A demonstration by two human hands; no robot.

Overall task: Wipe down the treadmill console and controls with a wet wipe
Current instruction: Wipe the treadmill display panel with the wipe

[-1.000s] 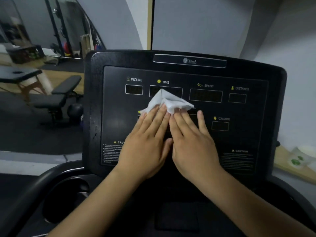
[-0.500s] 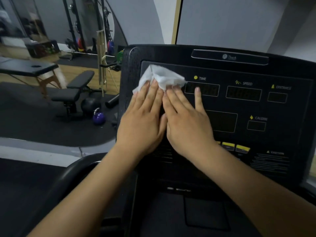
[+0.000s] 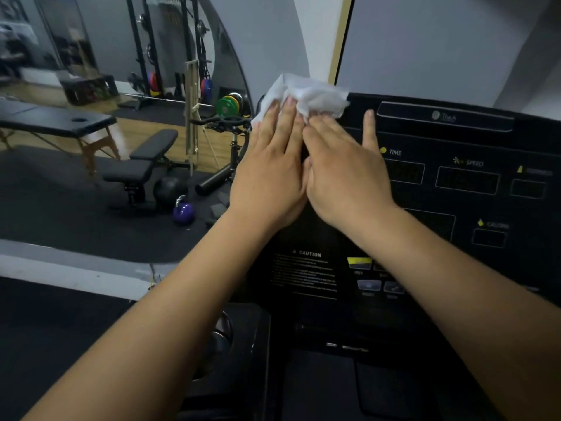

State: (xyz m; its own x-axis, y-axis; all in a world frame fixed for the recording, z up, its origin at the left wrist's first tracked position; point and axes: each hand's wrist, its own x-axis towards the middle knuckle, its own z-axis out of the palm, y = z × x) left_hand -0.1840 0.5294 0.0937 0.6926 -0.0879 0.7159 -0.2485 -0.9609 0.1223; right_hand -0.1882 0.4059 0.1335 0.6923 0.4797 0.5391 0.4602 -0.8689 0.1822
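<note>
The white wet wipe (image 3: 306, 97) lies crumpled at the upper left corner of the black treadmill console (image 3: 455, 183), and part of it stands up above the top edge. Both hands press it against the panel. The left hand (image 3: 270, 171) is flat, with its straight fingers laid on the left part of the wipe. The right hand (image 3: 346, 171) is just beside it, touching it at the thumb side. It is also flat, with most fingers on the wipe and one finger spread apart on the bare panel. Neither hand curls around the wipe.

Below the hands the console carries a caution label (image 3: 306, 268) and a yellow button (image 3: 359, 263). At the left, on the dark gym floor, stand a weight bench (image 3: 142, 165), a black ball (image 3: 170, 189) and a purple kettlebell (image 3: 183, 211).
</note>
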